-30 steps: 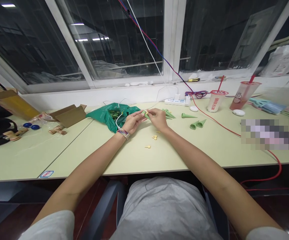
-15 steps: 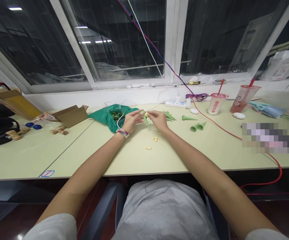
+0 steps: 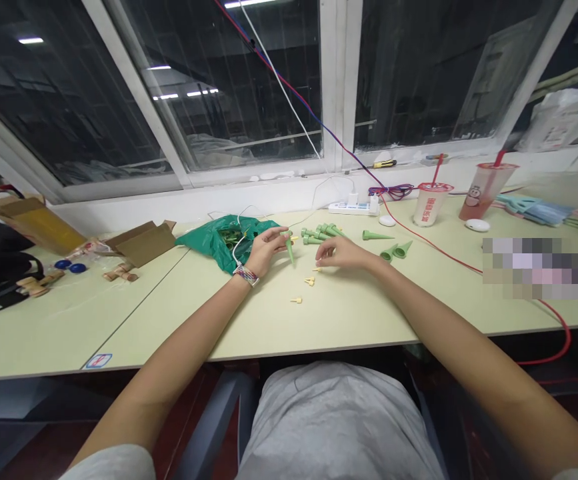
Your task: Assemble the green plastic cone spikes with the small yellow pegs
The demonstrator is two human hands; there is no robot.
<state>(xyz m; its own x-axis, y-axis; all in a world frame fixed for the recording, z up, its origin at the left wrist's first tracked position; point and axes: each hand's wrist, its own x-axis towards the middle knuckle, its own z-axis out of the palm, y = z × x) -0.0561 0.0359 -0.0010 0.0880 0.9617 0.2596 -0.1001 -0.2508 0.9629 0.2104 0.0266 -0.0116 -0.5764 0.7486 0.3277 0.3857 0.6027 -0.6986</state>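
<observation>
My left hand (image 3: 265, 248) pinches a green plastic cone (image 3: 289, 251) that points downward, just right of a green plastic bag (image 3: 212, 237). My right hand (image 3: 339, 254) has come off the cone and lies low over the table, fingertips touching a small yellow piece (image 3: 317, 269); its fingers are loosely curled. Two more small yellow pieces (image 3: 309, 282) and another (image 3: 296, 301) lie on the table in front of my hands. A pile of green cones (image 3: 319, 233) sits just beyond them.
More green cones (image 3: 395, 251) lie to the right. A power strip (image 3: 351, 207), two lidded cups (image 3: 429, 202), a red cable (image 3: 559, 320) and white round objects are at the back right. Cardboard boxes (image 3: 141, 241), wooden pieces (image 3: 119, 272) and blue caps (image 3: 69, 266) lie left.
My right hand let go of the cone and dropped to the table onto a yellow piece. My left hand kept the cone, which now points down. The view shifted slightly.
</observation>
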